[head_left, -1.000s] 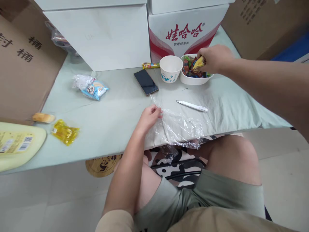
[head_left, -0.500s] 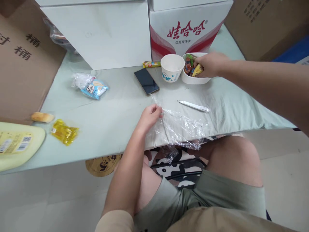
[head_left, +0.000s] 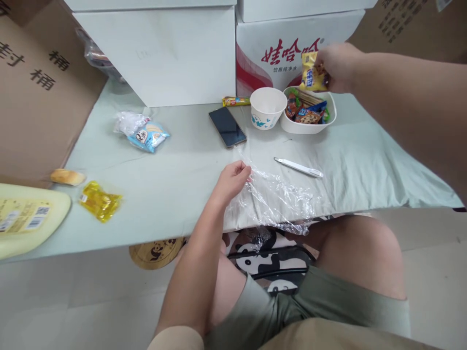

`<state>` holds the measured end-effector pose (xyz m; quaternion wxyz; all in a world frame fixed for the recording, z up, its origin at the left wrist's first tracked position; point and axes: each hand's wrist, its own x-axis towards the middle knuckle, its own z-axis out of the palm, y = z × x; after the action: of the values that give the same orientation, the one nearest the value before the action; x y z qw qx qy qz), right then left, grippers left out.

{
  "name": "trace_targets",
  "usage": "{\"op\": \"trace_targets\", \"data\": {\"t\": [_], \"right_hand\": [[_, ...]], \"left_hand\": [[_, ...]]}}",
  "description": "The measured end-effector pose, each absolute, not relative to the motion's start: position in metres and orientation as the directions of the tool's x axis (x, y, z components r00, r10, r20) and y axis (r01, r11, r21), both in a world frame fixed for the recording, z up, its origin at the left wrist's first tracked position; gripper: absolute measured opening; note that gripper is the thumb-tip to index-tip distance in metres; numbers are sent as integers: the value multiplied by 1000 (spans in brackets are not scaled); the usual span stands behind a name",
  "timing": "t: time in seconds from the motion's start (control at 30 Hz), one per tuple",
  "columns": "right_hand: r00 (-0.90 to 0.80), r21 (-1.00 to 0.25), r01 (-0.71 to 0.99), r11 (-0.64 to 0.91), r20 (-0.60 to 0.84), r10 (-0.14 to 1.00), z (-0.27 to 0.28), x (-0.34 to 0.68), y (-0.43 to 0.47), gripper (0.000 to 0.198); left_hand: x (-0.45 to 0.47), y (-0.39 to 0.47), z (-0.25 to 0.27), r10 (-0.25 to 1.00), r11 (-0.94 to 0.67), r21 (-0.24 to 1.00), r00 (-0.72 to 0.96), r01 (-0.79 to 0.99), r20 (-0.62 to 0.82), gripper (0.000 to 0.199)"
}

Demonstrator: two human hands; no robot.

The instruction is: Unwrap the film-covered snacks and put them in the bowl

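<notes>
Storeroom-like space: stacked cartons (head_left: 156, 58), cloth-covered table (head_left: 178, 194), tiled floor (head_left: 98, 301).

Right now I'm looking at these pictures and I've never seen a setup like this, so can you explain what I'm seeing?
There's no machine here, just a person's two bare hands. Every picture comes from one camera worn on their head, looking forward and down, so you see their own arms and lap. The left hand pinches clear film that hangs over the table edge. The right hand holds a yellow packet, apparently above the bowl of snacks. Beside that bowl stands a cup, with a phone and a slim white tool nearer the person. Farther left lie a blue packet, bread and a yellow wrapper.
</notes>
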<state>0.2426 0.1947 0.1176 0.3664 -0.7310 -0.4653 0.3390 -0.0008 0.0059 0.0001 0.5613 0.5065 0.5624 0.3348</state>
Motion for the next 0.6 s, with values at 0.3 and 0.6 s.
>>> {"op": "trace_targets", "data": {"t": [0.3,0.6], "right_hand": [[435,-596,744,-302,90,896,99,236,229,65],[205,-263,950,-171,108,973,80,234,232,22]], "left_hand": [[-4,6,4,945,256,937,144,239,-295,23],[-7,6,2,941,250,932,161,264,-298,24]]}}
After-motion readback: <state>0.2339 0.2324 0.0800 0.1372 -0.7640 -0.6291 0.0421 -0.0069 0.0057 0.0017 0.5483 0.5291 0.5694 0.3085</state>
